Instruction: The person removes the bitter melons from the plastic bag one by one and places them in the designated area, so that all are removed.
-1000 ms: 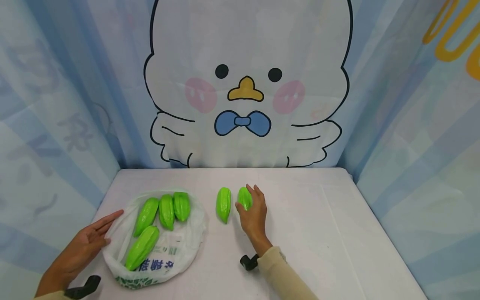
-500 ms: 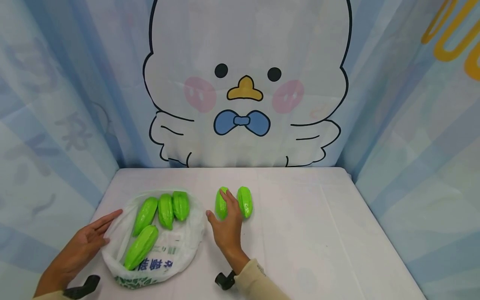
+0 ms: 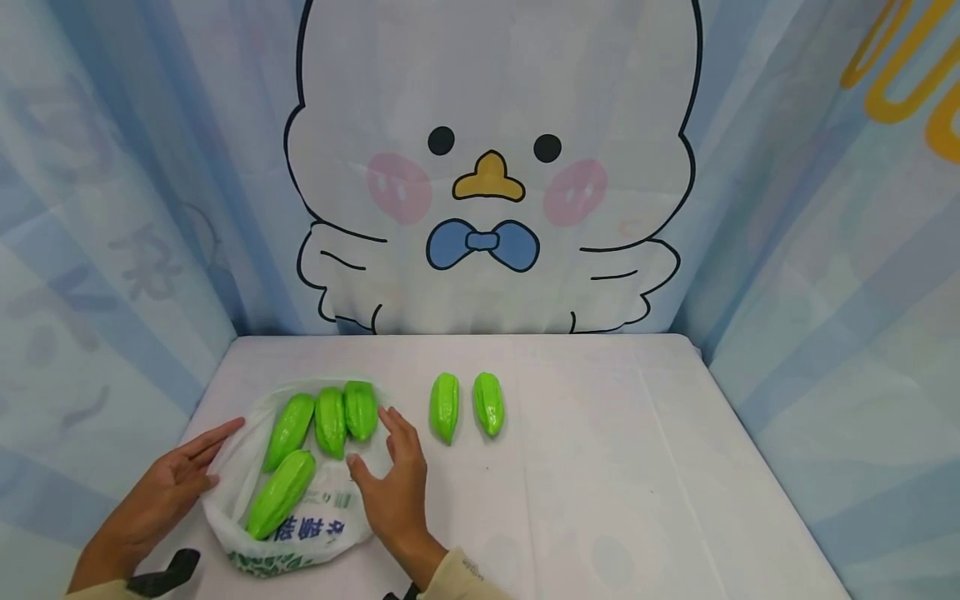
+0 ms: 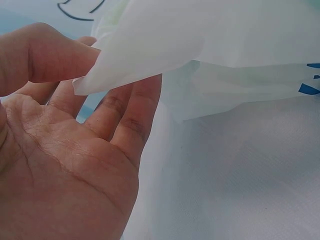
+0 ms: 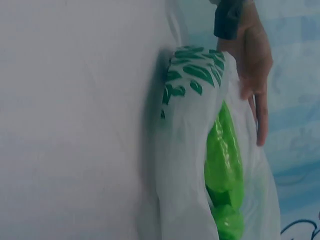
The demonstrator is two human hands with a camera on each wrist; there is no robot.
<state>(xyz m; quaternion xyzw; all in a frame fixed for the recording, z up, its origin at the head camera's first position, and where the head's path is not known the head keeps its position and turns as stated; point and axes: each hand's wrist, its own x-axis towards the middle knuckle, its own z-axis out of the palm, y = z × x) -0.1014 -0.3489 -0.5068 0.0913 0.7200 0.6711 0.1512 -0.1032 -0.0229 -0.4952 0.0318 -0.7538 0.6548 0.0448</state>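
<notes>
A white plastic bag (image 3: 358, 529) lies on the table with its mouth spread, and several green star fruits (image 3: 280, 496) rest in it. My left hand (image 3: 165, 492) holds the bag's left rim; in the left wrist view the bag's edge (image 4: 130, 55) passes between thumb and fingers. Over the bag's right side is my right hand (image 3: 397, 492), thumb and fingers spread and nothing between them, close to the rightmost fruit (image 3: 362, 411) there. Outside the bag lie two more star fruits, one (image 3: 445, 408) beside the other (image 3: 489, 404). The right wrist view does not show the right hand.
The white table (image 3: 622, 467) stretches to the right of the bag. A printed curtain (image 3: 487, 292) with a cartoon chick hangs behind it, and blue-white curtains (image 3: 840, 350) close off both sides.
My right hand has moved left, from the far right star fruit past the other loose one to the bag's right side. Both loose fruits stay on the table. The left hand stays at the rim.
</notes>
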